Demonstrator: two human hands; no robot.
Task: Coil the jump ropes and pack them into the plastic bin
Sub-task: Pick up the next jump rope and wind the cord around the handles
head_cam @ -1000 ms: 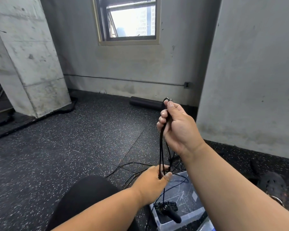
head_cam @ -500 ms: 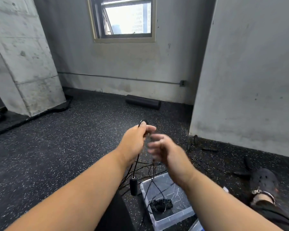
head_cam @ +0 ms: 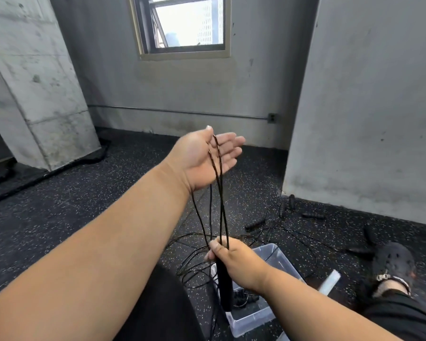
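Since half a second ago, the two hands, then close together at chest height, are drawn apart: the left hand (head_cam: pixel 207 158) is raised with its palm up, and the right hand (head_cam: pixel 234 264) is lowered over the plastic bin (head_cam: pixel 253 316). The jump rope (head_cam: pixel 219 193) is stretched between them in several thin black strands, looped over the left hand's straight, spread fingers and pinched lower down by the right hand's curled grip, together with the rope's black handle (head_cam: pixel 225 289), which hangs toward the bin. The cord is judged light, limp and prone to tangling, so it is best taken at the handle and at the top of the loops. A coiled rope (head_cam: pixel 242 297) is already seen lying inside the bin. More ropes (head_cam: pixel 280 225) are spread on the floor (head_cam: pixel 59 217) beyond it.
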